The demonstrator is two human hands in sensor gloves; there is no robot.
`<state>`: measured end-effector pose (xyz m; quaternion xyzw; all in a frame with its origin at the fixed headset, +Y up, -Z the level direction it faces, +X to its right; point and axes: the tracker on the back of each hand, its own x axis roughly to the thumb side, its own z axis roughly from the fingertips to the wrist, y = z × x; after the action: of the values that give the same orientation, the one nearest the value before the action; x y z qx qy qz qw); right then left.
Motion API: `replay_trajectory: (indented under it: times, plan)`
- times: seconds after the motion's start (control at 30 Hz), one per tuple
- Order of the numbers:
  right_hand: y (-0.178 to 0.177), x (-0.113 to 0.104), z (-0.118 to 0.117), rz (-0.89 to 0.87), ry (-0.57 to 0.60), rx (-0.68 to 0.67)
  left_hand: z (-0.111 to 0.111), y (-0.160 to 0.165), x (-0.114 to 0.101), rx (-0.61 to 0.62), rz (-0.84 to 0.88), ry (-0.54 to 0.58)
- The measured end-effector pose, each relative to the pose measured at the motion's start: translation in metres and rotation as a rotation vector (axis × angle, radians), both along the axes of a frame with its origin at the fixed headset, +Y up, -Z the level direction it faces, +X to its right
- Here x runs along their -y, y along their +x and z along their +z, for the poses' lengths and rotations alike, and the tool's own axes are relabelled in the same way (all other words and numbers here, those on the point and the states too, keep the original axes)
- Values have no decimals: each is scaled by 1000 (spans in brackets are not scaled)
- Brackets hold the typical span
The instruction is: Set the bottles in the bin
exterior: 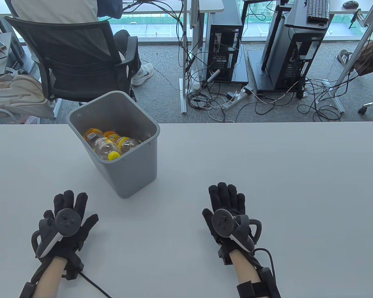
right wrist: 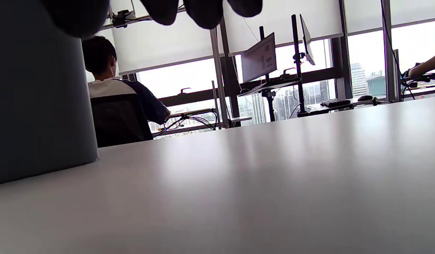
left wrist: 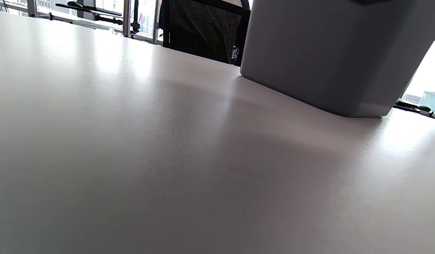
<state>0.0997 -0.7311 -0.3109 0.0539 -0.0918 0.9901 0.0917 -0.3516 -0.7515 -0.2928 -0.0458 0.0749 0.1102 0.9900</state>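
A grey bin [exterior: 133, 173] stands on the white table [exterior: 267, 173], left of centre. Several clear bottles with yellow caps and orange labels [exterior: 110, 144] lie inside it. My left hand [exterior: 69, 206] rests flat on the table near the front, fingers spread, below and left of the bin, holding nothing. My right hand [exterior: 227, 198] rests flat on the table to the right of the bin, fingers straight, holding nothing. The bin's wall fills the top right of the left wrist view [left wrist: 337, 53] and the left of the right wrist view [right wrist: 37, 106]. My right fingertips [right wrist: 203, 12] hang at that view's top.
A black office chair [exterior: 77, 59] with a seated person stands behind the table's far edge near the bin. Computer towers [exterior: 223, 46] and cables [exterior: 267, 102] lie on the floor beyond. The table's far edge [exterior: 236, 123] runs across the view.
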Motion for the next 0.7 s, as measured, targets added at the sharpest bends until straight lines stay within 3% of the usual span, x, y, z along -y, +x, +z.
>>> replay_trajectory:
  times: [0.7]
  plan:
    - [2, 13, -8, 158, -123, -7, 0, 5, 4, 9, -68, -72]
